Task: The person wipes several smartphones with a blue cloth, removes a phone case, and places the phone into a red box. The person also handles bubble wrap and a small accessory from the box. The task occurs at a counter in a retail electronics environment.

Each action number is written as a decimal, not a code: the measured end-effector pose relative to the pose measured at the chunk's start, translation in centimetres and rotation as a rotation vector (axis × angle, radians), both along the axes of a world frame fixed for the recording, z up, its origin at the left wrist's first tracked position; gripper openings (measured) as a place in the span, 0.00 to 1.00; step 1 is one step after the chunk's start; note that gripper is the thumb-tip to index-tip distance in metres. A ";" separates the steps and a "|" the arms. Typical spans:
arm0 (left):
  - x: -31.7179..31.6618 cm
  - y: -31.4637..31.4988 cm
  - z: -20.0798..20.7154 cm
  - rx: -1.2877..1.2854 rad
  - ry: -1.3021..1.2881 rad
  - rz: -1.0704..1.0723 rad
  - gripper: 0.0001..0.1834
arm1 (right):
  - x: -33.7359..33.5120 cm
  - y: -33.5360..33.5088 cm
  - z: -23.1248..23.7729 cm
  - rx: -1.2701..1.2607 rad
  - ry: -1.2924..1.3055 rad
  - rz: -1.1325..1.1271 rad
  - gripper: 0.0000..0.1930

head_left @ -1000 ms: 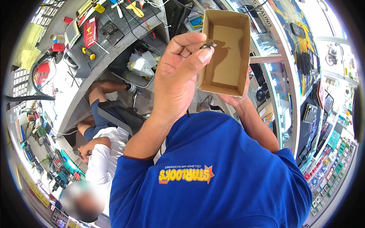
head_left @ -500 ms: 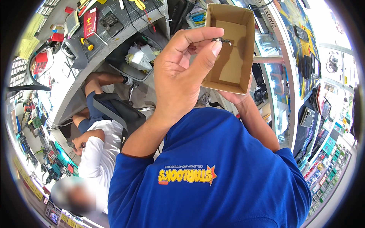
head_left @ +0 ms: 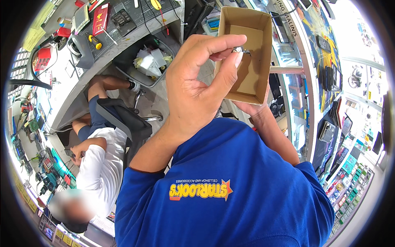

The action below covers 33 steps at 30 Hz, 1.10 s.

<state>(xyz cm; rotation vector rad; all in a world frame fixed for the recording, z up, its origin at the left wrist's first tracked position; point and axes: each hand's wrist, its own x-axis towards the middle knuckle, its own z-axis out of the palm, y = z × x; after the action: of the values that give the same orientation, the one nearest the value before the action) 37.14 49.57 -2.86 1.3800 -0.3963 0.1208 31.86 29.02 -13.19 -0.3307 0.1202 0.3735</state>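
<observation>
Rightward from the box's side wall, the left hand (head_left: 195, 84) had carried the part (head_left: 238, 50) across the box's opening within the last second, while the box (head_left: 263, 70) itself had barely shifted. Thumb and forefinger pinched the part at their tips, its shiny end at the fingers and a thin, dark end pointing right; the other fingers curled behind the forefinger. The part was in front of the box's open side; whether it was inside the rim could not be told. A dark shadow lay across the box's bottom. The right hand (head_left: 254, 108) supported the box from behind and below, its fingers hidden, so their set could not be told.

To the left, a bin (head_left: 154, 83) with papers and plastic stood under the bench (head_left: 123, 36), where a screwdriver (head_left: 96, 43) lay near a red booklet (head_left: 100, 19). Below the bin in view, a co-worker (head_left: 101, 168) sat in a chair (head_left: 129, 123), now farther left in view, holding something dark. Right of the box stood a glass case (head_left: 297, 99).
</observation>
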 end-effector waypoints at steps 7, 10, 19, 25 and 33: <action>-0.2 0.1 0.5 -0.028 -0.059 0.125 0.14 | 0.0 0.2 0.2 0.042 0.056 0.027 0.46; -0.7 0.5 0.9 -0.034 -0.046 0.111 0.14 | 0.0 0.4 0.4 0.015 0.076 0.027 0.46; -1.0 1.7 0.9 -0.103 -0.014 0.047 0.15 | 0.6 1.7 1.2 0.100 -0.041 0.086 0.46; -1.3 2.9 -0.6 -0.120 0.031 0.148 0.11 | 0.1 1.6 0.2 -0.056 0.100 0.013 0.37; 4.7 15.1 -32.4 0.393 0.596 0.732 0.30 | 0.2 2.1 -0.8 -0.232 0.090 -0.006 0.40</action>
<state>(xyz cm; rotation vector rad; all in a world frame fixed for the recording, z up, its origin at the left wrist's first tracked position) 41.84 64.66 -35.29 1.8125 0.6268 0.2287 32.04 31.10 -14.02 -0.5429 0.2543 0.3688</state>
